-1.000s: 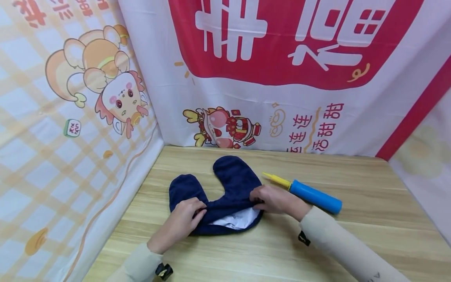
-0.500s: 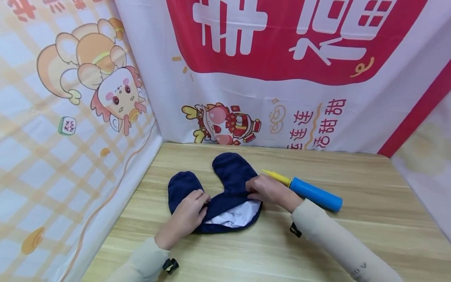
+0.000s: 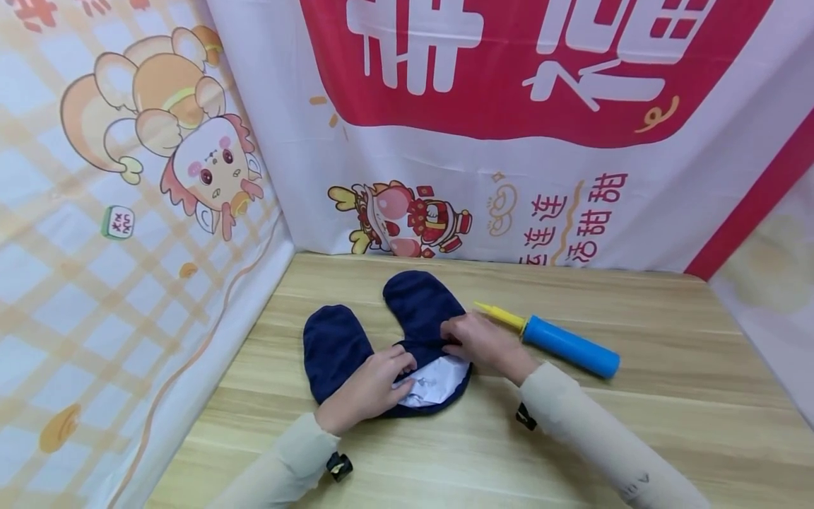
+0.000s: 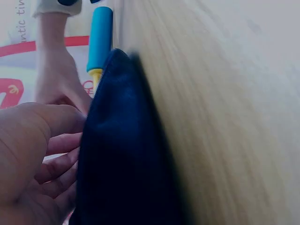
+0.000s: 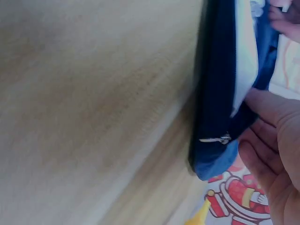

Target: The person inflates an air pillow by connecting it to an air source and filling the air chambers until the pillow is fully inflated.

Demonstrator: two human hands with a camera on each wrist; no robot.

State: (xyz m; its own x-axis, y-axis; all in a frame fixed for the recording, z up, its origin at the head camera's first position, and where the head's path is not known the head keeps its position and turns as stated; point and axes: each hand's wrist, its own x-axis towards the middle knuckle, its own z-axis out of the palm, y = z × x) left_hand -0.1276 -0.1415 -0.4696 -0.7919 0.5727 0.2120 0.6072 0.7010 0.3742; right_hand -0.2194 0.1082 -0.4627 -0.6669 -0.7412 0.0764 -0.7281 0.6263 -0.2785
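Note:
A navy U-shaped neck pillow (image 3: 337, 346) lies on the table, its zipped edge open along the curved side nearest me. White lining with a clear valve (image 5: 256, 8) shows through the gap. My right hand (image 3: 483, 343) pinches the upper flap at the right end of the opening, near the zip pull (image 5: 225, 139). Over the left part of the opening is my left hand (image 3: 375, 385). Its thumb and loosely bent fingers stand apart, reaching the flap edge and the white lining (image 3: 439, 382). Part of the opening is hidden behind this hand.
A blue hand pump (image 3: 571, 345) with a yellow nozzle (image 3: 499, 314) lies just beyond my right wrist. Printed cloth hangs behind the wooden table (image 3: 674, 339) and along its left side.
My left hand has slid right along the opening, off the flap's left end. The right hand keeps its pinch, shifting slightly left. The view has tilted a little downward.

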